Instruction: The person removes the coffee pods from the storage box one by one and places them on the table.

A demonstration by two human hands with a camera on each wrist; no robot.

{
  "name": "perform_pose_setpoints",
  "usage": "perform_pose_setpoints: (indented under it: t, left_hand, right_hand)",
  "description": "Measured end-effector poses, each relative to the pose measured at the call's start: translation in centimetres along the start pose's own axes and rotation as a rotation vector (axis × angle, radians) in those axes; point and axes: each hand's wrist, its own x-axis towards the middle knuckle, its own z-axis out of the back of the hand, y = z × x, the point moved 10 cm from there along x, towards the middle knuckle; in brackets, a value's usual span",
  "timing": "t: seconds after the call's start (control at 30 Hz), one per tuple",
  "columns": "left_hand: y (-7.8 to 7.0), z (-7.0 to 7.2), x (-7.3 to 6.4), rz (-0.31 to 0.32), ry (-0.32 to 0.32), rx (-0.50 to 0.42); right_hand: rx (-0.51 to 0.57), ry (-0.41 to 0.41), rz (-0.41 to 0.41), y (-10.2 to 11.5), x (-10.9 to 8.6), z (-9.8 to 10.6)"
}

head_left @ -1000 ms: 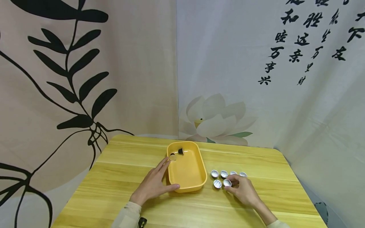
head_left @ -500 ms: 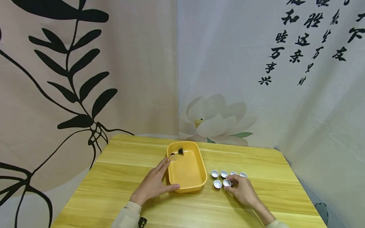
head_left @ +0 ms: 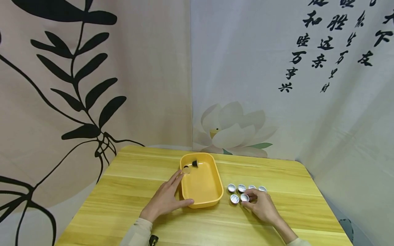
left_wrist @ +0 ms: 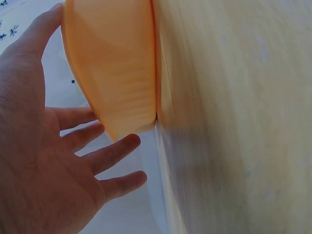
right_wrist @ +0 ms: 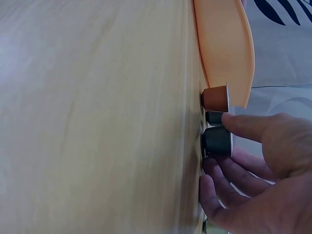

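Observation:
My left hand [head_left: 167, 198] rests on the left side of a yellow plastic tray [head_left: 220, 182], fingers and thumb spread on its rim. Seen from the left wrist, the left hand [left_wrist: 53, 136] has its thumb and some fingers against the tray wall [left_wrist: 112, 63]. My right hand [head_left: 261, 204] pinches a dark coffee capsule [right_wrist: 218, 141] between thumb and fingers, its silver foil lid [head_left: 244, 197] facing up, at the table surface. To its left stands a brown-orange capsule [right_wrist: 214, 99], foil up. Behind are several more capsules [head_left: 241, 188], some partly hidden by the right hand.
Inside the tray, near its far left corner, lie a black capsule [head_left: 195, 163] and a tan-lidded capsule [head_left: 186, 169], both on their sides. The wooden table [head_left: 129, 177] ends at a printed fabric backdrop [head_left: 160, 85].

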Motion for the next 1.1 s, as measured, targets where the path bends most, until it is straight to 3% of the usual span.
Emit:
perform_pose_setpoints:
  t: [0.43, 0.8, 1.1]
  left_hand:
    - [0.2, -0.2, -0.1, 0.008, 0.000, -0.006]
    - [0.2, -0.2, 0.0, 0.002, 0.004, -0.002]
    - [-0.8, 0.5, -0.4, -0.054, -0.044, -0.018]
  right_hand:
    - [0.017, -0.007, -0.012, -0.3, -0.2, 0.0]
    - [0.070, 0.040, -0.035, -0.3, -0.8, 0.6]
    - [0.003, 0.059, -0.044, 0.1, -1.6, 2.4]
